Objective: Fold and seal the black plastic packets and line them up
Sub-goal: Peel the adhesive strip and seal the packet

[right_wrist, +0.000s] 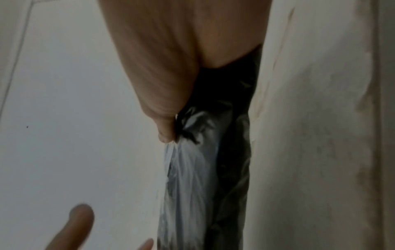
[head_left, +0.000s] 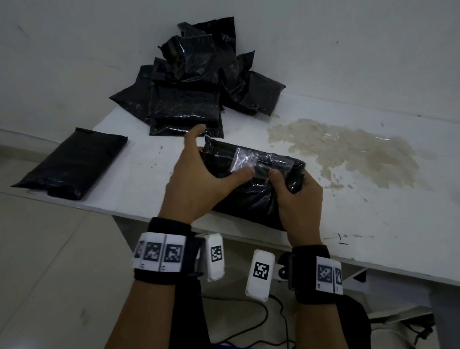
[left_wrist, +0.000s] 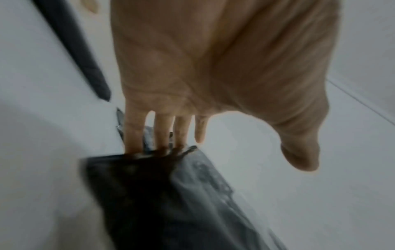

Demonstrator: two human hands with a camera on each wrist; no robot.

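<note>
Both my hands hold one black plastic packet (head_left: 252, 193) just above the near edge of the white table (head_left: 386, 216). Its shiny top flap (head_left: 252, 158) is folded over toward me. My left hand (head_left: 206, 172) is at the packet's left end: the thumb lies on the flap, the index finger points up and away. In the left wrist view three straight fingers (left_wrist: 162, 132) reach behind the packet (left_wrist: 171, 203), with the thumb apart from it. My right hand (head_left: 299, 197) grips the packet's right end. Its thumb (right_wrist: 166, 128) pinches crumpled plastic (right_wrist: 213, 169).
A loose pile of several black packets (head_left: 192, 87) leans against the wall at the back of the table. One flat packet (head_left: 74, 160) lies at the table's left edge. A brownish stain (head_left: 342, 148) covers the table to the right. Cables hang below the table.
</note>
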